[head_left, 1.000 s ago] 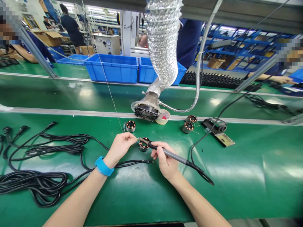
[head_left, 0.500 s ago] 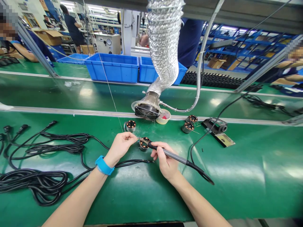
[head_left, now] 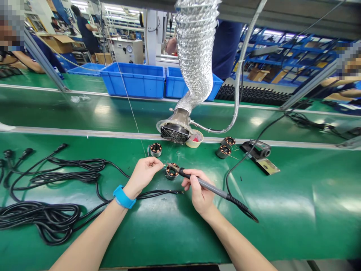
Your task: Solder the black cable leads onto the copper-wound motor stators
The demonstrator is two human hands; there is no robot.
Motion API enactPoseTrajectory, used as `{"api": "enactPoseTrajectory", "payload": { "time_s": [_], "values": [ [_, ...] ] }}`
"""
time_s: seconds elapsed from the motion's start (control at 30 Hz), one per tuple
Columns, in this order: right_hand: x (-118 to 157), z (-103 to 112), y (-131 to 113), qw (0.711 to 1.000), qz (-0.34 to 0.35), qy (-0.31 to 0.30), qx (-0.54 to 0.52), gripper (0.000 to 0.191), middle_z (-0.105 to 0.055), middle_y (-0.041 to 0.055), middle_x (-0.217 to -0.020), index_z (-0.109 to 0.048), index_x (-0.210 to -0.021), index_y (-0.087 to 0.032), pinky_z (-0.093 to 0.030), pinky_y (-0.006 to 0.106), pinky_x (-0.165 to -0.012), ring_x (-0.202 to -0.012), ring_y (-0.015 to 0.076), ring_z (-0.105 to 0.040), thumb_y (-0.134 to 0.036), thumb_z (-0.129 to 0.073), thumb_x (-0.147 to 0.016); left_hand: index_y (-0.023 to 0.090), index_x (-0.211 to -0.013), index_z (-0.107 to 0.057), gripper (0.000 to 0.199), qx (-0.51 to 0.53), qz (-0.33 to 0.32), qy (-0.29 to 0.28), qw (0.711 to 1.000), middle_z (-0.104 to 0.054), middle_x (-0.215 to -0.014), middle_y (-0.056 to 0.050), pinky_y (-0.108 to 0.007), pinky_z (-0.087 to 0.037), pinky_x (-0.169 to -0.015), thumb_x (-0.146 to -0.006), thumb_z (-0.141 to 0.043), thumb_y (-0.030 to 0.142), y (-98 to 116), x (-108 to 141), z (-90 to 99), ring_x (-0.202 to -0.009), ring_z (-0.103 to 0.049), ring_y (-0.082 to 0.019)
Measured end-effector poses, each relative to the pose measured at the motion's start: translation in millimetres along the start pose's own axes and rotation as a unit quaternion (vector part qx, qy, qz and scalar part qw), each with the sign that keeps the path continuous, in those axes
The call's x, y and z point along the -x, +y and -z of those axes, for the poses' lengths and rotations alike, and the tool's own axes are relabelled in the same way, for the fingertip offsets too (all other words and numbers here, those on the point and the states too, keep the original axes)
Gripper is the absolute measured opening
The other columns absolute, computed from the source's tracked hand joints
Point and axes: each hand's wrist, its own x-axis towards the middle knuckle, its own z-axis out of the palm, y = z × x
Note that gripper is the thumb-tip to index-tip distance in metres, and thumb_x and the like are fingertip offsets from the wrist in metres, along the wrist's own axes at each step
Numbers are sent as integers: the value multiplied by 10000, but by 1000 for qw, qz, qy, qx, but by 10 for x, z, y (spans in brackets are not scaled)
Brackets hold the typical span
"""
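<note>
My right hand (head_left: pixel 200 192) is closed around the grey and black handle of a soldering iron (head_left: pixel 210 185). The iron's tip points left, over a round motor stator (head_left: pixel 172 172) with copper windings on the green table. My left hand (head_left: pixel 145 173), with a blue band (head_left: pixel 124 197) on the wrist, pinches something thin just left of that stator; a fine wire end shows at the fingertips. A thin strand hangs from above down to this hand. Behind it stands another stator (head_left: pixel 156 149). Stripped cable ends (head_left: pixel 177 192) lie between my hands.
Coiled black cables (head_left: pixel 42 218) cover the left side. A fume duct (head_left: pixel 194 49) with a fan grille (head_left: pixel 175 133) hangs ahead, beside a tape roll (head_left: pixel 195 139). Two stators (head_left: pixel 225 151) and a metal iron stand (head_left: pixel 261 156) sit right. Blue bins (head_left: pixel 134 81) and people are beyond.
My right hand and the soldering iron have shifted slightly right and down, the tip drawing back a little from my left fingertips. My left hand has barely moved.
</note>
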Motion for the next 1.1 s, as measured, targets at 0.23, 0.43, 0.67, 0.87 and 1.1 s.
{"api": "enactPoseTrajectory", "payload": {
  "time_s": [0.23, 0.43, 0.67, 0.87, 1.1],
  "values": [
    [-1, 8, -20, 1000, 9, -5, 7, 238, -657, -11, -635, -671, -1013, -215, -503, 257, -501, -484, 119, -591, -314, -458, -976, 160, -691, -670, 240, 1, -5, 2, 1000, -559, -569, 30, -239, -266, -491, -743, -670, 393, -20, -11, 5, -482, -368, -89],
    [-2, 9, -29, 1000, 14, -7, 4, 220, -658, -17, -640, -669, -1017, -223, -502, 254, -510, -486, 116, -588, -289, -463, -973, 159, -698, -669, 230, -1, -5, 5, 1000, -525, -546, 41, -237, -254, -484, -752, -673, 383, -24, -12, 10, -475, -341, -83],
    [1, -8, -18, 1000, 9, -18, 1, 216, -657, -15, -665, -654, -1044, -219, -505, 254, -526, -501, 113, -589, -283, -457, -982, 152, -704, -676, 233, 0, -9, 4, 1000, -536, -562, 38, -238, -266, -490, -751, -678, 380, -18, -5, 12, -483, -351, -82],
    [-67, -82, -29, 998, 49, -29, 28, 246, -688, 18, -866, -624, -1162, -238, -558, 280, -691, -696, 127, -660, -201, -466, -977, 145, -702, -672, 223, 1, -21, -5, 1000, -576, -614, 19, -238, -300, -525, -756, -668, 361, -29, -18, 14, -532, -411, -97],
    [-234, -202, 0, 984, 139, -57, 95, 349, -605, 62, -1073, -598, -1243, -271, -535, 313, -880, -957, 154, -632, -116, -529, -938, 138, -722, -668, 199, -4, -48, -35, 998, -618, -686, -11, -256, -387, -637, -780, -640, 326, -30, -2, 2, -661, -515, -141]
  ]
}}
